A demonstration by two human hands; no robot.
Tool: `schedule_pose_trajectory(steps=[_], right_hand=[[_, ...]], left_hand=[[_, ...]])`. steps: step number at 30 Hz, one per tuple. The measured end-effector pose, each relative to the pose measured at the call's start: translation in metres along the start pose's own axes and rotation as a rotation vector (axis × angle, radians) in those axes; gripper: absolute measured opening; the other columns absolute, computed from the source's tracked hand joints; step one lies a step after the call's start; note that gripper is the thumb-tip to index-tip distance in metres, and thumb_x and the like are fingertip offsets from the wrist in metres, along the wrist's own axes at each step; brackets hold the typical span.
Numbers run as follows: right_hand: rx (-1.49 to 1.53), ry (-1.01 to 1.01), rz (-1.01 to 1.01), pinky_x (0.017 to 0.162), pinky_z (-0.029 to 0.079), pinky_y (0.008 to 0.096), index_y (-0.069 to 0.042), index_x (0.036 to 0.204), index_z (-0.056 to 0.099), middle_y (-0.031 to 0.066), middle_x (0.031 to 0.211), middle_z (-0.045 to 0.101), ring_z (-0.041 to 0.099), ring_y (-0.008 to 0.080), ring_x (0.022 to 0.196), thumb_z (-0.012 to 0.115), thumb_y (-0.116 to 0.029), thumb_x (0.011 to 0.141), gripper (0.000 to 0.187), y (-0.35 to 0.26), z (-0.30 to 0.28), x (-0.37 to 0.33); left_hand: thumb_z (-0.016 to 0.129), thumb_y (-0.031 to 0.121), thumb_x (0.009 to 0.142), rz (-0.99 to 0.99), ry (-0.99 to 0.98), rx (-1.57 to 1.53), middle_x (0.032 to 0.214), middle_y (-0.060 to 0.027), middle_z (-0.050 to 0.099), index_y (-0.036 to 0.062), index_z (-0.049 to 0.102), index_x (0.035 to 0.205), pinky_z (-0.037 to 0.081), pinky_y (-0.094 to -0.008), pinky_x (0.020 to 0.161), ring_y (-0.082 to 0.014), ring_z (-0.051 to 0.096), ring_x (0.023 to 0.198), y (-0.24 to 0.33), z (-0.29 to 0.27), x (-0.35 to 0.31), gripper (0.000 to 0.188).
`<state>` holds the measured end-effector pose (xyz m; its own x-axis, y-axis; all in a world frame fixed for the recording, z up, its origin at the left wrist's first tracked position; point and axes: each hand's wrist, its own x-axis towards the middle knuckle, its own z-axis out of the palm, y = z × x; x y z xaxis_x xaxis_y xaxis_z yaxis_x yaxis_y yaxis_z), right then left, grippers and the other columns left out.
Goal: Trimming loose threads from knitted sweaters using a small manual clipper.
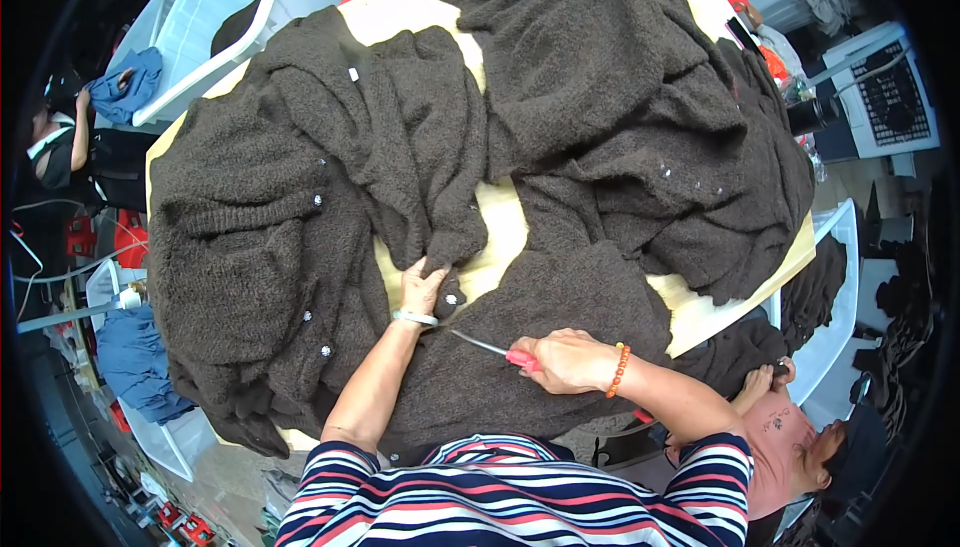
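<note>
Dark brown fuzzy knit garments are heaped over a pale wooden table (508, 222). My left hand (422, 292) pinches the edge of a brown knit garment (420, 177), beside a small shiny button (451, 299). In my right hand (572, 360) is a slim tool with a red handle (521, 359) and a thin metal shaft, its tip pointing left toward my left wrist. Under both hands spreads more brown knit (580, 297). Shiny buttons (318, 201) dot the garment at the left (225, 277).
More brown garments (600, 57) cover the table's far right. White plastic bins (215, 22) stand around it, one at the right (845, 277). A person in a pink shirt (775, 437) is close at my right; another person (80, 157) is at the far left with blue cloth (125, 87).
</note>
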<state>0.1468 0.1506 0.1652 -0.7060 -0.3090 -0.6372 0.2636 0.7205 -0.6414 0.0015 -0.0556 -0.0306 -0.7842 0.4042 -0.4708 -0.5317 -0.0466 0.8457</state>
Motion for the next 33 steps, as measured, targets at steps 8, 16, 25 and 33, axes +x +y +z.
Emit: schedule_pose_trajectory(steps=[8,16,25,33], right_hand=[[0.129,0.668,-0.058,0.072,0.053,0.0419,-0.006,0.124,0.051,0.0205,0.086,0.065,0.068,0.0368,0.082,0.071,-0.018,0.086,0.044,-0.003,-0.076,0.015],[-0.189,0.518,0.086,0.086,0.053,0.0462,-0.003,0.125,0.045,0.0245,0.105,0.063,0.064,0.0403,0.099,0.077,-0.047,0.077,0.072,-0.073,-0.082,0.164],[-0.081,0.509,0.187,0.092,0.050,0.0480,-0.002,0.120,0.049,0.0257,0.115,0.060,0.061,0.0427,0.109,0.074,-0.042,0.081,0.062,-0.051,-0.088,0.191],[-0.039,0.710,0.142,0.094,0.049,0.0474,-0.003,0.129,0.045,0.0276,0.118,0.060,0.059,0.0419,0.112,0.073,-0.051,0.079,0.075,-0.081,-0.124,0.254]], left_hand=[[0.069,0.030,0.087,0.067,-0.724,0.729,0.064,-0.0207,0.057,-0.0009,0.058,0.072,0.046,-0.0400,0.053,-0.0255,0.057,0.056,0.096,0.092,-0.107,0.037],[0.060,0.038,0.094,-0.059,-1.087,0.593,0.074,-0.0274,0.056,-0.0063,0.053,0.092,0.044,-0.0473,0.063,-0.0428,0.059,0.070,0.061,0.082,-0.178,0.045],[0.072,0.018,0.088,0.232,0.263,0.277,0.103,-0.0064,0.065,0.0037,0.052,0.130,0.052,-0.0263,0.077,-0.0112,0.062,0.087,0.057,-0.028,-0.109,0.050],[0.078,0.020,0.076,0.359,0.504,0.425,0.117,-0.0222,0.062,-0.0068,0.052,0.121,0.048,-0.0364,0.091,-0.0299,0.062,0.105,0.017,-0.006,0.009,0.059]])
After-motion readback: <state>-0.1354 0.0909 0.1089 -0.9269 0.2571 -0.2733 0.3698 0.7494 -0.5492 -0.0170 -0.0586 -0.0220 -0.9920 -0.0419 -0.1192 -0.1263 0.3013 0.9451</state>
